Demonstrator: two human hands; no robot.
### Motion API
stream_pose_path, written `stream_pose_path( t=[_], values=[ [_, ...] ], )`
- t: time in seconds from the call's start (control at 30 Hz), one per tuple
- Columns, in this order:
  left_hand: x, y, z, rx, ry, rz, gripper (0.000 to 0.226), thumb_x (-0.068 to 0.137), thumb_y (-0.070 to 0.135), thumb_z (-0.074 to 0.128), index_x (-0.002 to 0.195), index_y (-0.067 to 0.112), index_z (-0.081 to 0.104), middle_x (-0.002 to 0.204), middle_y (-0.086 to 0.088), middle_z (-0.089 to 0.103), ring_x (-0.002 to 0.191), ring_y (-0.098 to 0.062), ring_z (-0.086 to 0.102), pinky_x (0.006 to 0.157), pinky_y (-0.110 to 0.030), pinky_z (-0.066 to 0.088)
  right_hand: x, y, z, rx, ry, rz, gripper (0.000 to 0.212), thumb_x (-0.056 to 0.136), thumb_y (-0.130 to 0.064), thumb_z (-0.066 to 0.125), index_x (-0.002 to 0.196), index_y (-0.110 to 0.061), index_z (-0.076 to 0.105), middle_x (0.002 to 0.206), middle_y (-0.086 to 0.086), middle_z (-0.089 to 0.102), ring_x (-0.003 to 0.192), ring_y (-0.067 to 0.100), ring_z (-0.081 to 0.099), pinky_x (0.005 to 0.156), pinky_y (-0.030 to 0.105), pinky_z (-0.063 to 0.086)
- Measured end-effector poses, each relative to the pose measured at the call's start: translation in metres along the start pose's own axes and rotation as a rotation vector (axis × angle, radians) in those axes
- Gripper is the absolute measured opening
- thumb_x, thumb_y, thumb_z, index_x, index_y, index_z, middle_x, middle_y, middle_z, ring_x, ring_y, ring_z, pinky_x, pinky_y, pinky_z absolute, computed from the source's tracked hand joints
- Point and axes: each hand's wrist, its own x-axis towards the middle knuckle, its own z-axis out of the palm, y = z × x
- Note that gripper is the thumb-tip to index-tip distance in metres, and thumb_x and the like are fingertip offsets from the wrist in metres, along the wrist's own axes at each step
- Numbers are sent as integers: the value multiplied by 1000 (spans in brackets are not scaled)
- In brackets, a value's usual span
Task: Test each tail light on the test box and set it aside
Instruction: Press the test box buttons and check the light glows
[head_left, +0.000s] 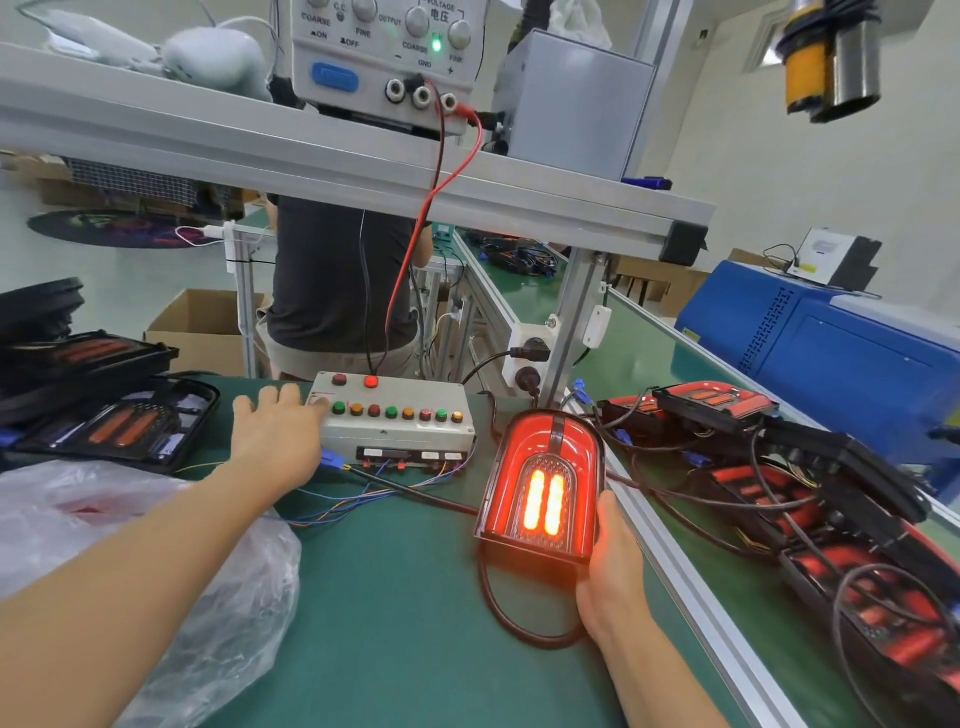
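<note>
The fingertips of the left hand (275, 434) are hidden at the left edge of the test box (396, 420), its fingers straight and flat, so which button they press cannot be told. One lit tail light (543, 486) stands tilted on the green desk (405, 597), right of the box, its cable looping beneath. The right hand (615, 566) grips its lower right edge, thumb along the side

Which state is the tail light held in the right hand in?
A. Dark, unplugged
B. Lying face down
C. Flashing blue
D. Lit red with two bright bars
D: the tail light held by the right hand glows red, two bright vertical bars at its centre.
</note>
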Motion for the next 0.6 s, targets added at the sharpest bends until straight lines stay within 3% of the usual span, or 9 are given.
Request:
stream_pose_path(
  t=[0.33,0.47,0.6],
  values=[
    [-7,4,6,-69,30,-23,62,88,18,48,145,29,29,131,-6,41,122,-26,35,101,-43,29,-2,-1,-6,-53,21,14,35,102,-41,42,107,-17,66,90,5,76,80,18,74,71,36,55],
    [-19,29,2,-162,87,-10,79,83,25,53,151,22,12,157,-7,12,144,-29,7,114,-56,5,-2,0,-5,-127,13,5,40,103,-41,38,106,-15,68,95,7,76,86,19,73,71,34,54],
    [-24,80,-7,-285,63,153,92,75,25,54,151,36,4,161,-8,-8,146,-32,-11,111,-59,-13,-1,-1,-5,-116,18,-9,38,104,-38,38,104,-14,68,92,7,76,84,19,73,73,35,54]
  ],
)
